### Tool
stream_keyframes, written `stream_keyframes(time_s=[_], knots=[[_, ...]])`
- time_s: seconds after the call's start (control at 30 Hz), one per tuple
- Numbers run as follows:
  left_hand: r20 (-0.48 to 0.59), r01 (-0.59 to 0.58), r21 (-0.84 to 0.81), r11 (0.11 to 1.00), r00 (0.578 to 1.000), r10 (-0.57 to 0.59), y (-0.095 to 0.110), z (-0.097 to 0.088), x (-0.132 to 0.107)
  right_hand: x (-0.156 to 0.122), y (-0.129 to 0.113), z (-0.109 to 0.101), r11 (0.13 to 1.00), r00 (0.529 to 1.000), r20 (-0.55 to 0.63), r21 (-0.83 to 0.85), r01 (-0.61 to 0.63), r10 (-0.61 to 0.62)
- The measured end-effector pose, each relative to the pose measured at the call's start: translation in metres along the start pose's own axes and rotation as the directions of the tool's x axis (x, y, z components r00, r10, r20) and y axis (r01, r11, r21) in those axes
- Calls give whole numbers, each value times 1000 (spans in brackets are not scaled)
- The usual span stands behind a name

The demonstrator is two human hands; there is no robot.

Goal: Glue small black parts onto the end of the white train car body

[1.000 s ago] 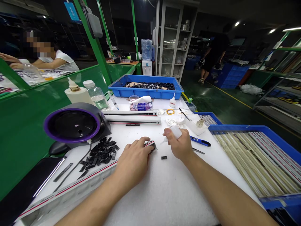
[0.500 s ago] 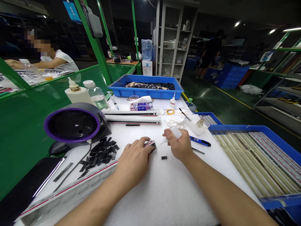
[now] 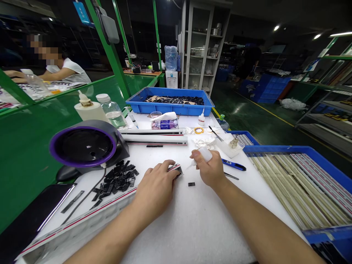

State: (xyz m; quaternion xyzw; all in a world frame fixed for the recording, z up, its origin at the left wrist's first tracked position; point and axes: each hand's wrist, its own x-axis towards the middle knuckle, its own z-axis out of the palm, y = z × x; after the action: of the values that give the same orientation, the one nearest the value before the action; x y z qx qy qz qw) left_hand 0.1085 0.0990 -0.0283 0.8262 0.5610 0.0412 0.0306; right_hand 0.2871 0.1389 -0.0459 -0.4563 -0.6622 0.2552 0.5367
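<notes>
My left hand (image 3: pixel 158 185) is closed around the far end of a long white rail with a red stripe (image 3: pixel 73 224), which runs back to the lower left of the table. In my right hand (image 3: pixel 210 168) is a small white squeeze bottle (image 3: pixel 205 154), gripped with its thin nozzle pointing left at the rail's end. A small gap lies between nozzle and rail. One small black rectangular piece (image 3: pixel 191 184) rests on the white tabletop between my hands. Left of my left hand is a heap of similar black pieces (image 3: pixel 118 179).
A round purple-rimmed device (image 3: pixel 82 145) stands at the left, with bottles behind. Two rails (image 3: pixel 155 140) lie across the back, before a blue tray (image 3: pixel 167 108). A blue utility knife (image 3: pixel 234 165) and tweezers (image 3: pixel 231 176) lie right; a blue bin (image 3: pixel 286 149) holds long strips. A co-worker sits far left.
My hands, the rail and the bottle hold nearly the same positions. The view has shifted very slightly, and the person standing in the background has moved a little.
</notes>
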Motion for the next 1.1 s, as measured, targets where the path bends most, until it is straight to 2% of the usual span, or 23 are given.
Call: stream_keyframes(time_s=[0.63, 0.73, 0.8, 0.87, 0.93, 1.0, 1.1], knots=[[-13, -6, 5, 1000, 1000, 6, 0, 0, 0, 0, -1, -1, 999, 999, 5, 20, -32, 32], [-7, -2, -6, 1000, 1000, 2, 1, 0, 1, -2, -3, 0, 996, 998, 11, 68, -57, 57], [2, 3, -27, 1000, 1000, -3, 0, -1, 1, -2, -5, -1, 982, 995, -23, 165, -93, 98], [22, 12, -69, 998, 1000, -10, -3, -3, 3, 2, -7, -3, 932, 980, -96, 337, -133, 174], [53, 29, -134, 991, 998, -22, -7, -6, 6, 9, -7, -9, 819, 947, -153, 553, -153, 281], [100, 48, -214, 976, 995, -27, -13, -9, 9, 19, -5, -17, 663, 920, -125, 729, -169, 371], [155, 70, -308, 949, 988, -23, -21, -11, 13, 31, -2, -29, 465, 886, 5, 850, -248, 464]])
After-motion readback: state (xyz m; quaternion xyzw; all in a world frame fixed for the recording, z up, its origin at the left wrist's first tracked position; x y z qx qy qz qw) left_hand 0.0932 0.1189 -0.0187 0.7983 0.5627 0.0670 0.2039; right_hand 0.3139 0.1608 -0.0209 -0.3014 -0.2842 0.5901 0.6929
